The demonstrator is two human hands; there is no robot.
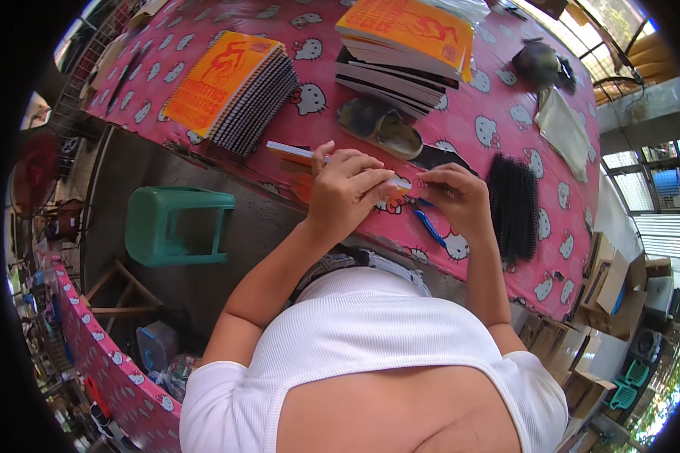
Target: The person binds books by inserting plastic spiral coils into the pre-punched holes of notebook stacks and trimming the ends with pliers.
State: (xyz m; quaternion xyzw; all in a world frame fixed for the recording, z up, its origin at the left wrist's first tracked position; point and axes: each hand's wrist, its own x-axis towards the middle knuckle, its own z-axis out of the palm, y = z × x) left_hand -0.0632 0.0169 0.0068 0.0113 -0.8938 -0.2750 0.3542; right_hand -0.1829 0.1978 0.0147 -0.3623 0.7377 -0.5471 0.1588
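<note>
Nearest, over the front edge of the pink patterned tablecloth [525, 283]: left hand [346, 177] and right hand [461, 195], close together. Left fingers wrapped over a thin, orange-covered paper book [289, 152], closed on its middle. Right thumb and fingertips drawn nearly together at the book's right end; whether they pinch anything fine cannot be told. A small blue-handled tool [429, 228] lies just below the right hand.

Book: raised on edge at the table's near side, pale page edge uppermost. Long axis slants from upper left to lower right; left end projects free beyond the left hand, right end points at the right fingertips. Which way the front cover faces: not determinable.

Handling (judged): light; bends readily; cover probably slick; sheets liable to fan or crease if held by one leaf. Best hold: both covers pinched together, just in from the upper edge.

Further right: a bundle of black plastic binding coils [513, 208]. Farthest: a left stack of orange-covered, coil-bound books [223, 79] and a taller right stack of orange-topped books [408, 38].
</note>
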